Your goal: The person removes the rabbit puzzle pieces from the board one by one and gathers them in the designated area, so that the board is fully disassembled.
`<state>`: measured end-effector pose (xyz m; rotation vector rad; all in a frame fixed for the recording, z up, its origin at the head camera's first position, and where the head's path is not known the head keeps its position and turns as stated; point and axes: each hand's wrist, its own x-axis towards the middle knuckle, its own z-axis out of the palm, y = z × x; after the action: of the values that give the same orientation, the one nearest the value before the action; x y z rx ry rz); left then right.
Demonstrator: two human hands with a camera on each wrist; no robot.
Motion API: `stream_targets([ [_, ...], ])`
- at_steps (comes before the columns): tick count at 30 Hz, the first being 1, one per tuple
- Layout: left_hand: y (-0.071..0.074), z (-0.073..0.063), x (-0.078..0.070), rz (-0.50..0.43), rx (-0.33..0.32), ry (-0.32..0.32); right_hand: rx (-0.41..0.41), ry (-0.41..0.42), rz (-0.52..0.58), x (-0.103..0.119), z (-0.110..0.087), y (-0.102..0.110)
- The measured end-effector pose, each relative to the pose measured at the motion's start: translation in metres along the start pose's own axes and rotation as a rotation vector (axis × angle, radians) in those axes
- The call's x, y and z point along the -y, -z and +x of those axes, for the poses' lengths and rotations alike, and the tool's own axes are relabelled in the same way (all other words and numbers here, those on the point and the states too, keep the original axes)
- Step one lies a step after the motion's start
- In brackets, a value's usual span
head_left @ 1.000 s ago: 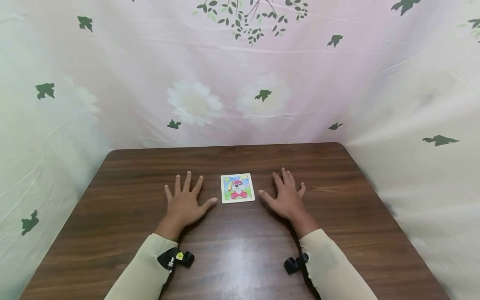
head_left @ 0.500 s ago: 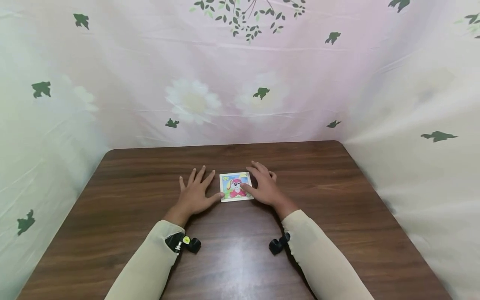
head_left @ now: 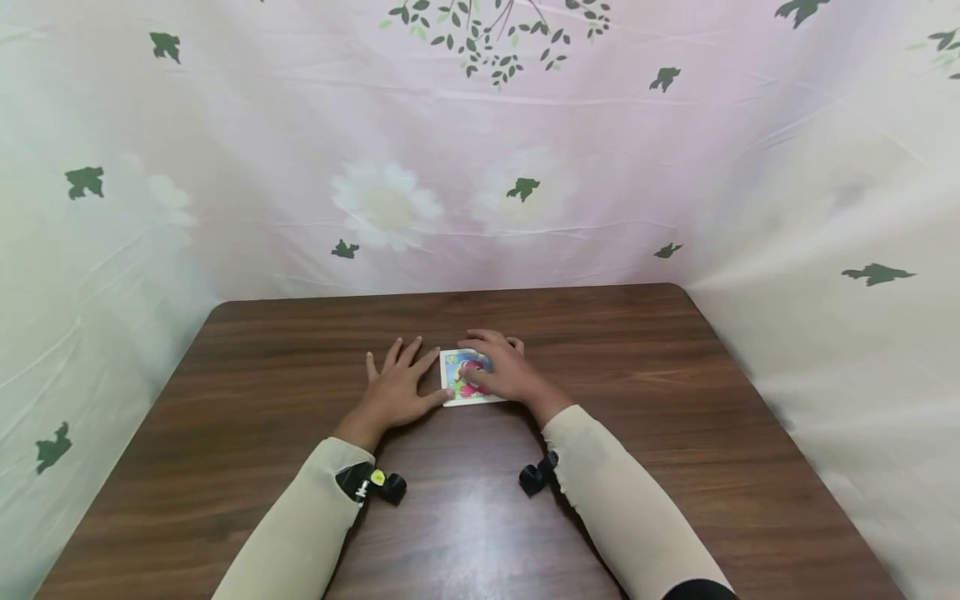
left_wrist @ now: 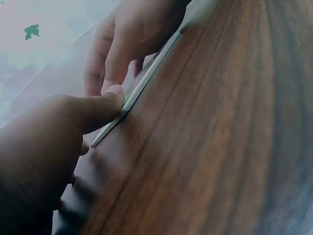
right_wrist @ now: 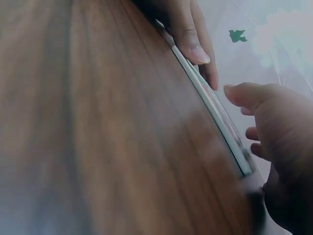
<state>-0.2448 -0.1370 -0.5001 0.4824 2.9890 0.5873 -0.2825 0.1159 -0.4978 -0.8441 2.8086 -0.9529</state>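
As left grip touches — picture tile beneath right grip.

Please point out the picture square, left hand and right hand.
Picture square (head_left: 467, 390): head view, on the uncovered part of its printed face.
Left hand (head_left: 394, 393): head view, on the back of the hand.
Right hand (head_left: 506, 370): head view, on the back of the hand.

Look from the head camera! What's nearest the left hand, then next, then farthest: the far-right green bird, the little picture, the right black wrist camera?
1. Little picture: by the left hand, at its thumb.
2. Right black wrist camera: across to the right.
3. Green bird: far right.
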Motion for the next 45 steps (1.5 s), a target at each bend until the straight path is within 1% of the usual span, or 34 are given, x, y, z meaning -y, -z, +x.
stream_targets([
  [3,0.000,-0.001,0.000,0.008,0.005,-0.004,0.032,0.022,-0.035,0.003,0.005,-0.002],
  [9,0.001,-0.004,-0.002,0.002,0.024,-0.006,0.070,0.028,-0.073,0.008,0.009,-0.003],
  [21,0.003,-0.004,-0.002,0.013,0.035,-0.011,0.073,0.001,-0.057,0.012,0.010,-0.004],
  [26,0.004,-0.003,-0.002,0.029,0.035,-0.004,0.050,-0.017,-0.082,0.015,0.012,-0.005],
  [32,0.004,-0.002,-0.002,0.030,0.039,-0.002,0.027,-0.058,-0.083,0.026,0.016,-0.004],
  [36,0.004,-0.003,-0.002,0.030,0.048,-0.003,0.007,-0.082,-0.058,0.030,0.017,-0.006],
  [40,0.004,-0.004,-0.003,0.030,0.039,-0.006,-0.015,-0.112,-0.022,0.031,0.019,-0.010],
  [45,0.004,-0.004,-0.002,0.034,0.051,0.002,-0.021,-0.140,0.011,0.030,0.020,-0.014],
])
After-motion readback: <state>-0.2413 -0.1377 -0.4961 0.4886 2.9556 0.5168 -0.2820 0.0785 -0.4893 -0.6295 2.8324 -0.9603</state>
